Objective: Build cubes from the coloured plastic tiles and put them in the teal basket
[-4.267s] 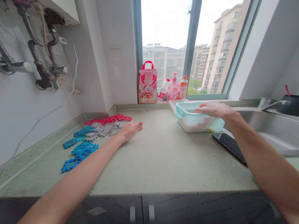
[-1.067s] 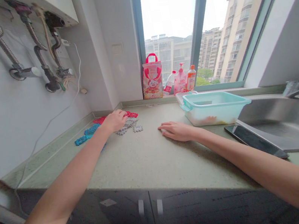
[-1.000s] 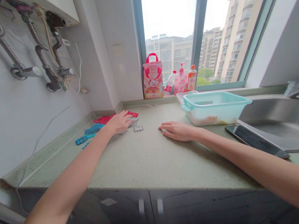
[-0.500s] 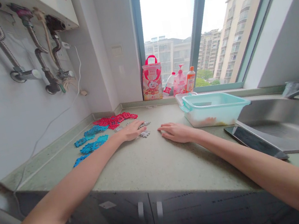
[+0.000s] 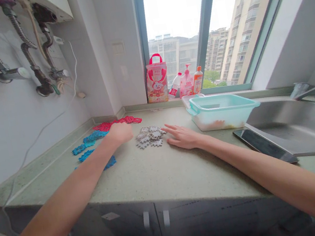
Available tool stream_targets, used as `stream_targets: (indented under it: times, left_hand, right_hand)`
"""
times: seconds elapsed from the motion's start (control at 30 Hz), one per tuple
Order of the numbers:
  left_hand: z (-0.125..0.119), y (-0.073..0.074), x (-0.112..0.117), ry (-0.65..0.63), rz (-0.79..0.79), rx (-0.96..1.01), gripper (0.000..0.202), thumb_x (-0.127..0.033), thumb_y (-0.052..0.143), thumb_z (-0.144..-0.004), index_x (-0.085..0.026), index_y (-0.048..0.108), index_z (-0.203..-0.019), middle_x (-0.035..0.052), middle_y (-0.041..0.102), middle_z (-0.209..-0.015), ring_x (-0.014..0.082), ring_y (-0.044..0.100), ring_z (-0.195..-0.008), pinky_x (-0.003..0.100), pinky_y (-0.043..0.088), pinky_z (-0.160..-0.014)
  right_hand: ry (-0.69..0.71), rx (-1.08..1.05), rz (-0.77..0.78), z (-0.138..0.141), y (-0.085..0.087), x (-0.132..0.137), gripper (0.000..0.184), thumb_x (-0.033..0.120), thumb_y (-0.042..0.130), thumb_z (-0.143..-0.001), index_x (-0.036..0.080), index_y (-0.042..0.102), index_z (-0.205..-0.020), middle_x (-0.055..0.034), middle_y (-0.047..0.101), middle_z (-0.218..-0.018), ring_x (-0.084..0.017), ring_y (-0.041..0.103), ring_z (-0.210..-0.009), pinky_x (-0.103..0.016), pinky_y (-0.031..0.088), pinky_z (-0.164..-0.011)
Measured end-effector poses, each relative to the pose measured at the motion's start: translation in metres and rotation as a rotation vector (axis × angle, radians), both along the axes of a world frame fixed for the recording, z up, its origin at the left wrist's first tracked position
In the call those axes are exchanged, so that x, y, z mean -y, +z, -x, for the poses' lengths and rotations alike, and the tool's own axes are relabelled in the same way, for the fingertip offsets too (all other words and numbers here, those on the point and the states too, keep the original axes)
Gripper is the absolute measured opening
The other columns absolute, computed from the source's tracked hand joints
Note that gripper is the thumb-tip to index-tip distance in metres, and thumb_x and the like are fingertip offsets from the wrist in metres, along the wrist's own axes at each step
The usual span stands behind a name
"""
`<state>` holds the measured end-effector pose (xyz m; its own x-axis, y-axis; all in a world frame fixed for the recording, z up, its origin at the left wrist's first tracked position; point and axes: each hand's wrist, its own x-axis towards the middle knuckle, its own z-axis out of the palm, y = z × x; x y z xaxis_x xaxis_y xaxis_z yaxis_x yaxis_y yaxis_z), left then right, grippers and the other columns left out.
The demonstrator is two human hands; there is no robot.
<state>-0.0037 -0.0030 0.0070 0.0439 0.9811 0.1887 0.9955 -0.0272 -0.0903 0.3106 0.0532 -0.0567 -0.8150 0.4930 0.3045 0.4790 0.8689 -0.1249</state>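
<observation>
L hand (image 5: 120,133) curled over, fingers hidden, centre-left of frame, just by blue snap-together plastic pieces (image 5: 89,140) & below red pieces (image 5: 116,122); can't tell if it holds anything. R hand (image 5: 183,138) resting open, fingers spread wide, tips just beside small pile of grey pieces (image 5: 150,136), mid-frame on speckled green countertop (image 5: 155,174). Teal plastic tub (image 5: 220,113) sits up right of pile. Edges look likely to snag: best eased apart singly, not dragged.

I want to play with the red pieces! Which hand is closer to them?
The left hand is nearer, just in front of the red plastic pieces. The right hand is farther, past the gray pieces.
</observation>
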Motion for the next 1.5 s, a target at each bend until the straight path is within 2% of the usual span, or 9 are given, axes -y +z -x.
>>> stream_targets:
  times: [0.1, 0.23, 0.33, 0.5, 0.67, 0.77, 0.9, 1.17, 1.5]
  left_hand:
    - [-0.007, 0.0, 0.005, 0.089, 0.164, -0.061, 0.033, -0.049, 0.063, -0.091, -0.022, 0.082, -0.097, 0.0178, 0.078, -0.101, 0.0366, 0.071, -0.106, 0.042, 0.051, -0.094]
    - [-0.035, -0.006, 0.014, -0.046, 0.165, 0.002, 0.07, -0.076, 0.038, -0.097, -0.031, 0.062, -0.145, 0.0156, 0.072, -0.13, 0.0375, 0.065, -0.122, 0.047, 0.047, -0.102]
    - [-0.055, -0.019, 0.019, -0.168, 0.119, 0.034, 0.092, -0.088, 0.024, -0.093, -0.03, 0.043, -0.162, 0.0176, 0.062, -0.145, 0.0396, 0.055, -0.134, 0.051, 0.041, -0.11]
    - [-0.076, -0.038, 0.013, -0.321, 0.086, 0.13, 0.089, -0.085, 0.021, -0.096, -0.03, 0.038, -0.164, 0.0135, 0.05, -0.159, 0.0358, 0.044, -0.145, 0.049, 0.033, -0.119]
    - [-0.074, -0.039, 0.002, -0.4, -0.061, 0.255, 0.087, -0.082, 0.025, -0.098, -0.025, 0.038, -0.163, 0.0125, 0.044, -0.165, 0.0331, 0.036, -0.153, 0.049, 0.024, -0.126]
    - [-0.068, -0.039, 0.002, -0.349, -0.168, 0.463, 0.083, -0.077, 0.016, -0.102, -0.023, 0.042, -0.16, 0.0128, 0.046, -0.163, 0.0304, 0.038, -0.152, 0.047, 0.026, -0.127]
    - [-0.061, -0.044, 0.0, -0.27, -0.169, 0.747, 0.082, -0.068, -0.001, -0.105, -0.021, 0.036, -0.162, 0.0135, 0.042, -0.166, 0.0283, 0.038, -0.154, 0.044, 0.034, -0.123]
    - [-0.023, -0.035, -0.023, -0.509, -0.125, 0.467, 0.072, -0.068, 0.026, -0.105, -0.017, 0.064, -0.138, 0.0133, 0.066, -0.14, 0.0282, 0.057, -0.134, 0.043, 0.038, -0.121]
    - [-0.014, -0.023, -0.015, -0.531, 0.024, 0.318, 0.053, -0.057, 0.038, -0.105, -0.026, 0.073, -0.13, 0.005, 0.071, -0.138, 0.0244, 0.063, -0.128, 0.035, 0.043, -0.115]
  right_hand:
    - [0.061, 0.006, 0.017, 0.0, 0.002, -0.002, 0.058, 0.043, 0.049, -0.106, 0.017, 0.046, -0.158, -0.0171, 0.051, -0.159, -0.029, 0.048, -0.148, -0.048, 0.036, -0.124]
    - [0.036, 0.006, -0.049, -0.006, 0.011, -0.003, 0.055, 0.04, 0.056, -0.104, 0.014, 0.053, -0.152, -0.019, 0.066, -0.139, -0.03, 0.062, -0.131, -0.045, 0.045, -0.114]
    - [-0.033, 0.016, -0.086, -0.014, 0.018, -0.007, 0.051, 0.039, 0.063, -0.1, 0.017, 0.06, -0.146, -0.0155, 0.072, -0.12, -0.029, 0.067, -0.116, -0.041, 0.05, -0.103]
    - [-0.056, 0.016, -0.075, -0.026, 0.024, -0.013, 0.028, 0.038, 0.066, -0.098, 0.021, 0.075, -0.118, -0.0126, 0.071, -0.119, -0.026, 0.07, -0.107, -0.036, 0.052, -0.096]
    - [-0.086, 0.107, -0.009, -0.032, 0.031, -0.015, 0.026, 0.028, 0.066, -0.092, 0.021, 0.074, -0.116, -0.0098, 0.078, -0.109, -0.027, 0.073, -0.1, -0.034, 0.053, -0.087]
    - [-0.114, 0.136, -0.001, -0.034, 0.034, -0.016, 0.028, 0.021, 0.066, -0.088, 0.023, 0.077, -0.113, -0.0071, 0.08, -0.106, -0.025, 0.074, -0.097, -0.032, 0.053, -0.084]
    - [-0.195, 0.116, -0.053, -0.031, 0.035, -0.012, 0.025, 0.035, 0.068, -0.091, 0.02, 0.078, -0.109, -0.0096, 0.081, -0.1, -0.026, 0.074, -0.09, -0.032, 0.053, -0.079]
    - [-0.405, -0.027, -0.16, -0.025, 0.03, -0.008, 0.041, 0.04, 0.064, -0.099, 0.011, 0.07, -0.128, -0.0212, 0.072, -0.118, -0.03, 0.072, -0.098, -0.038, 0.053, -0.087]
    - [0.065, -0.161, -0.044, -0.019, 0.02, -0.004, 0.048, 0.047, 0.068, -0.096, 0.021, 0.068, -0.137, -0.0128, 0.069, -0.125, -0.025, 0.07, -0.107, -0.039, 0.052, -0.102]
